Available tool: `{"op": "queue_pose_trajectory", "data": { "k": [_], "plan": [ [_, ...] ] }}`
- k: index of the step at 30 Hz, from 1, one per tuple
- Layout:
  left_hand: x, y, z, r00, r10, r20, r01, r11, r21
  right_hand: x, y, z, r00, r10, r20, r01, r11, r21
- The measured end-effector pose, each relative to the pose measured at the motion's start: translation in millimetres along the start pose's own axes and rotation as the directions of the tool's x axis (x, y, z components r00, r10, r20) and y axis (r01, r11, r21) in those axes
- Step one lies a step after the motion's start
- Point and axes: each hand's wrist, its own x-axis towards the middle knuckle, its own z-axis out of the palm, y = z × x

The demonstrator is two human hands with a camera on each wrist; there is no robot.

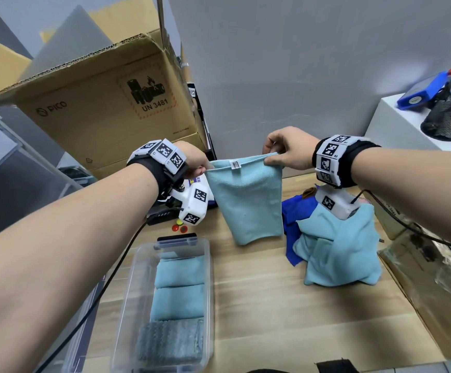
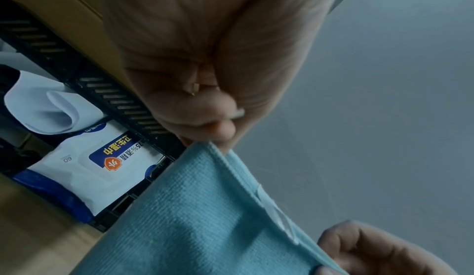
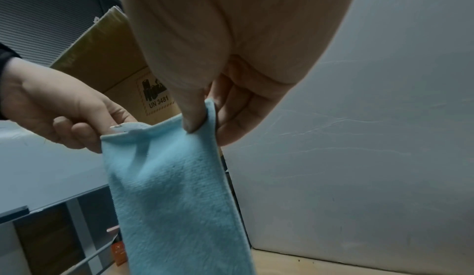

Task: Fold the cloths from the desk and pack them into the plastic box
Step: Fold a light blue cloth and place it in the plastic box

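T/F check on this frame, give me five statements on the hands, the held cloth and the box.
1. Both hands pinch the top edge of the light blue cloth. True: left hand at one corner, right hand at the other.
2. The held cloth lies flat on the desk. False: it hangs in the air above the desk.
3. The plastic box already holds folded cloths. True: two light blue and one grey.
4. The plastic box is shut with a lid. False: it is open on top.
5. No cloths remain on the desk. False: a pile of cloths, light blue and dark blue, lies under the right wrist.
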Motion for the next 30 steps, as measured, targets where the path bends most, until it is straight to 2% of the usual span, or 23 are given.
{"op": "queue_pose_trajectory", "data": {
  "k": [3, 5, 8, 10, 13, 16, 18, 19, 23, 26, 28, 30],
  "plan": [
    [2.8, -5.6, 0.5, 0.995, 0.077, -0.058, -0.087, 0.977, -0.193, -1.2, 2.0, 0.3, 1.0, 0.011, -0.002, -0.011, 1.0, 0.006],
    [0.8, -8.6, 1.8, 0.986, 0.138, -0.096, -0.157, 0.961, -0.228, -1.4, 2.4, 0.5, 1.0, -0.004, -0.023, 0.004, 1.0, -0.021],
    [0.1, -10.3, 3.8, 0.941, 0.299, -0.159, -0.328, 0.922, -0.208, -0.8, 0.4, -0.4, 0.996, -0.036, -0.077, 0.03, 0.996, -0.082],
    [1.4, -10.9, 5.7, 0.921, 0.361, -0.144, -0.379, 0.917, -0.128, -0.1, 0.0, -1.5, 0.994, -0.034, -0.1, 0.028, 0.998, -0.063],
    [-0.4, -11.3, 7.6, 0.896, 0.424, -0.133, -0.422, 0.906, 0.039, 0.3, -1.1, -1.6, 0.994, -0.017, -0.111, 0.023, 0.998, 0.056],
    [-0.9, -11.4, 8.6, 0.85, 0.508, -0.141, -0.446, 0.835, 0.322, -0.7, -0.5, -1.0, 0.997, -0.011, -0.082, 0.024, 0.987, 0.162],
    [1.1, -11.4, 9.0, 0.813, 0.563, -0.151, -0.424, 0.749, 0.509, -1.6, -0.2, -1.5, 0.998, -0.026, -0.064, 0.033, 0.992, 0.124],
    [3.1, -11.6, 8.4, 0.793, 0.587, -0.164, -0.42, 0.721, 0.551, -1.6, -0.5, -2.1, 0.998, -0.033, -0.061, 0.038, 0.996, 0.075],
    [8.9, -14.7, 4.1, 0.733, 0.645, -0.217, -0.444, 0.695, 0.565, 3.0, -1.1, -5.6, 0.993, -0.06, -0.104, 0.043, 0.986, -0.159],
    [8.6, -15.2, 0.9, 0.732, 0.653, -0.196, -0.479, 0.697, 0.534, 6.5, -2.1, -8.8, 0.988, -0.055, -0.144, 0.036, 0.99, -0.134],
    [7.5, -15.5, -2.3, 0.75, 0.643, -0.153, -0.463, 0.676, 0.572, 6.4, -4.6, -11.2, 0.99, -0.033, -0.14, 0.02, 0.996, -0.09],
    [4.9, -16.8, -4.6, 0.788, 0.611, -0.078, -0.441, 0.649, 0.62, 4.3, -8.2, -12.4, 0.996, -0.003, -0.087, -0.005, 0.996, -0.087]
  ]
}}
